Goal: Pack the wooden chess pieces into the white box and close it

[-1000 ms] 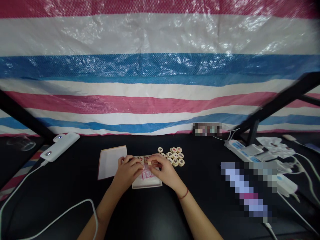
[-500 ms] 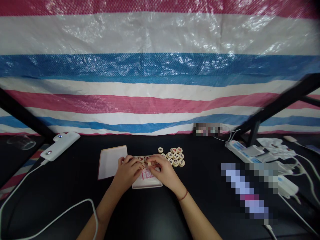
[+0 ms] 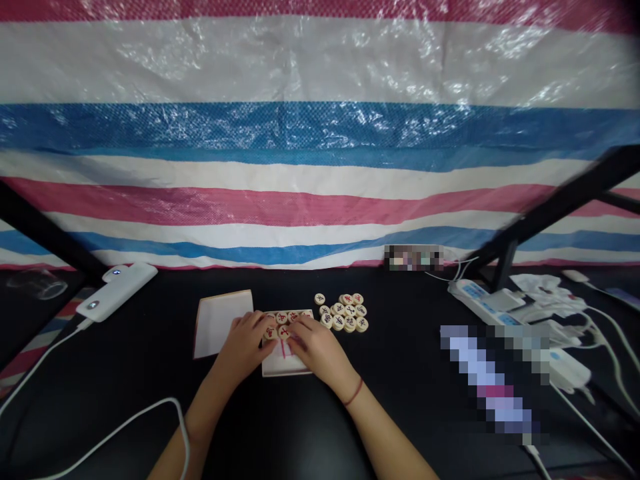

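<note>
A shallow white box [image 3: 286,368] with red lines on its bottom lies in front of me, and several Chinese chess pieces [image 3: 281,318] sit in rows at its far end. My left hand [image 3: 249,343] is over the box's left side, its thumb and fingers closed around a red-marked chess piece [image 3: 271,333] in the nearer row. From the right, my right hand [image 3: 323,345] reaches in with its fingers on the neighbouring chess piece [image 3: 284,332]. Its fingers partly hide the pieces at the right of the box.
Loose chess pieces [image 3: 350,323], some stacked, are grouped right of the box. A white box lid [image 3: 220,320] lies to the left. A white device [image 3: 117,291] with a cable stands at far left. Power strips [image 3: 487,303] and cords run along the right.
My right hand has moved left and down into the box; the piece it held on edge no longer shows that way. My left hand has shifted slightly, uncovering a red-marked piece.
</note>
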A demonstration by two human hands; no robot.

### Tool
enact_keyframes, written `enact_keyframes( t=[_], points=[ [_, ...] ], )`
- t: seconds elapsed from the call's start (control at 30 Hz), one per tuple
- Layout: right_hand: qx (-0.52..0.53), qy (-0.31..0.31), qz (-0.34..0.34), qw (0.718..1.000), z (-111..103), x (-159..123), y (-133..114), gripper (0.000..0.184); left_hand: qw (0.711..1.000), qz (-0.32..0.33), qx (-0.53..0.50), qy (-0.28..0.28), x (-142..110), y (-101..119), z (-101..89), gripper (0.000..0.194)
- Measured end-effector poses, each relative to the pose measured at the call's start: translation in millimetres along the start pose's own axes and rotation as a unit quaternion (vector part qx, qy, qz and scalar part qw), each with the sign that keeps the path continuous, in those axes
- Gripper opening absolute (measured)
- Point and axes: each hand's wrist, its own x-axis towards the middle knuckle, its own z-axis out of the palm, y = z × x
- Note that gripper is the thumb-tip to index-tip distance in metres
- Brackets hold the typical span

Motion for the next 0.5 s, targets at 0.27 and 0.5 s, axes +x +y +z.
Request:
enact_keyframes(
  t=[0.27,0.5],
  points=[
    [-0.112,-0.042,0.03,0.992,-3.5,-0.1,-7.3,0.01,1.0,0.006,-0.019,0.0,0.7,1.8,1.2,0.01],
    [-0.146,-0.053,0.055,0.986,2.7,3.3,-10.6,0.006,1.0,0.013,-0.017,-0.005,0.5,1.5,1.5,0.008]
  ],
)
